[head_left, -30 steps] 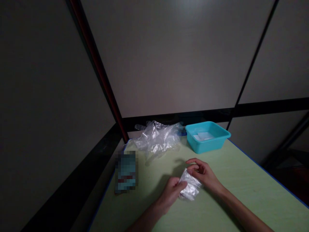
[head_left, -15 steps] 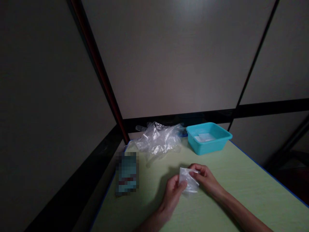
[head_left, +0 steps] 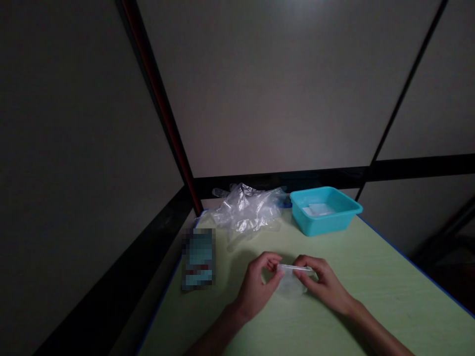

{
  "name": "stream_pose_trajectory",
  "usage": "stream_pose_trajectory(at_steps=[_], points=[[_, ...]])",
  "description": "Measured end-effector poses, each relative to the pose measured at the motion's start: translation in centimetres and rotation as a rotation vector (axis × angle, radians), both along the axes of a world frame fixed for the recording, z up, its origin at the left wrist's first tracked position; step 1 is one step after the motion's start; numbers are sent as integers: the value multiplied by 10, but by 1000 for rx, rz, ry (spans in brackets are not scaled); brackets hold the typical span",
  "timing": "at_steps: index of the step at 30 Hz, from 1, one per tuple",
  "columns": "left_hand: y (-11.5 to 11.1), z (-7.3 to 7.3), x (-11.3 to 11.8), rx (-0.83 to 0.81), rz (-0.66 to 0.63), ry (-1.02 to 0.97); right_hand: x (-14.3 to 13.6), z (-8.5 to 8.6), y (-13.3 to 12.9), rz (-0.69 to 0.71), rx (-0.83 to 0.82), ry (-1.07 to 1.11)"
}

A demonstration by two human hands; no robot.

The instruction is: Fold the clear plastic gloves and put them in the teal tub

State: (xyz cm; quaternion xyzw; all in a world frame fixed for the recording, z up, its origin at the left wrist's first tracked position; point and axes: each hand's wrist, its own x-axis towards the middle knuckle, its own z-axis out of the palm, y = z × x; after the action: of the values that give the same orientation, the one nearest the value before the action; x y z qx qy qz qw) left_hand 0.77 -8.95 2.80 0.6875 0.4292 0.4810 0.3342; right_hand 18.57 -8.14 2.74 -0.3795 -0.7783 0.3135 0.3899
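My left hand pinches the left end of a small folded piece of clear plastic between thumb and fingers. At the other end, my right hand grips the same upper edge. The piece hangs just above the table, its top edge level and a thin see-through part below. Its film resembles the heap of clear disposable plastic gloves farther back, where finger-shaped ends stick out. Some fingers of both hands are hidden behind the plastic.
A turquoise plastic tub stands at the back right, with whitish folded pieces inside. On the left lies a blurred-out, dark greenish flat item. The pale green table has a blue edge and meets panelled walls.
The folded plastic has tipped from facing me to nearly edge-on. My left hand has shifted up to its upper left corner. The view has moved slightly.
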Motion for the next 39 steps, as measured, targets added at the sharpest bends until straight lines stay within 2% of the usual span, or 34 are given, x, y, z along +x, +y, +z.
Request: stream_pose_trajectory(at_steps=[4,7,13,18,25,29,34,37,39], points=[[-4,13,-3,118,-95,81,-1,0,0,-24,28,-33],[-7,19,-3,118,-115,125,-2,1,-2,-27,73,-58],[-8,17,0,123,-75,188,-3,1,-5,34,240,-148],[-10,12,2,189,-45,288,-4,2,-7,48,353,-235],[-9,13,-2,313,-15,500,-5,3,-8,66,381,-272],[-7,17,-6,356,5,546,-5,5,-8,71,341,-255],[-8,20,-4,311,20,457,-5,7,-9,51,269,-183],[-6,17,-3,228,29,272,-4,6,-9,32,214,-128],[-3,14,-4,97,19,100,-4,4,-8,7,163,-99]])
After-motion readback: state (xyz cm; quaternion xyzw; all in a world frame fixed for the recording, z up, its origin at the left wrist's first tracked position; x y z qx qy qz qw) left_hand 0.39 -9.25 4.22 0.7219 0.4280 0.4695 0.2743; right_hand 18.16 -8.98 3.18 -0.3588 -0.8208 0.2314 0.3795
